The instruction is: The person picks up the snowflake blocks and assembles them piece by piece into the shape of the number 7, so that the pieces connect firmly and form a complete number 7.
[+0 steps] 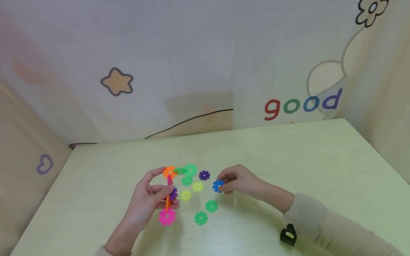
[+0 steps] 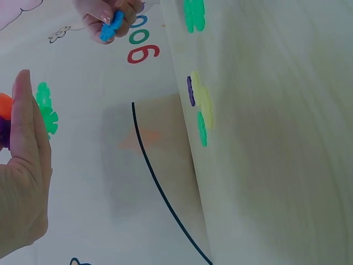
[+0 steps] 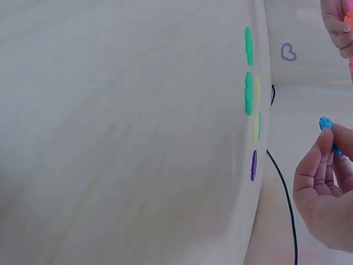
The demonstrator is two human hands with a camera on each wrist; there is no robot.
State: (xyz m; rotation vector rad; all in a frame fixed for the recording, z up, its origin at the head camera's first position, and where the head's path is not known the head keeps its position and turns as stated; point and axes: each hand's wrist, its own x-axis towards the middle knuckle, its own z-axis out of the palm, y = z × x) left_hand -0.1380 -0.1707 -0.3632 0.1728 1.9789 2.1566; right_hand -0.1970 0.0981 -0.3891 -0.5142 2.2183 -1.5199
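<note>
My left hand [image 1: 142, 204] grips a chain of notched plastic discs slotted together, held over the table. At its top are an orange disc [image 1: 170, 172] and green discs [image 1: 191, 170] that reach out to the right. Below come a purple disc [image 1: 174, 193] beside the thumb and, at the lower end, a pink disc [image 1: 167, 216]; the fingers partly hide the middle. My right hand [image 1: 244, 180] pinches a single blue disc [image 1: 217, 186] between thumb and fingertips, apart from the chain. In the right wrist view the blue disc [image 3: 325, 122] is seen nearly edge-on.
Between and below the hands, several loose discs lie flat on the pale table [image 1: 284, 153]: a dark purple disc [image 1: 204, 175], two yellow discs [image 1: 197, 186] and several green discs [image 1: 200, 218]. A printed curtain [image 1: 198, 55] hangs behind the table's back edge.
</note>
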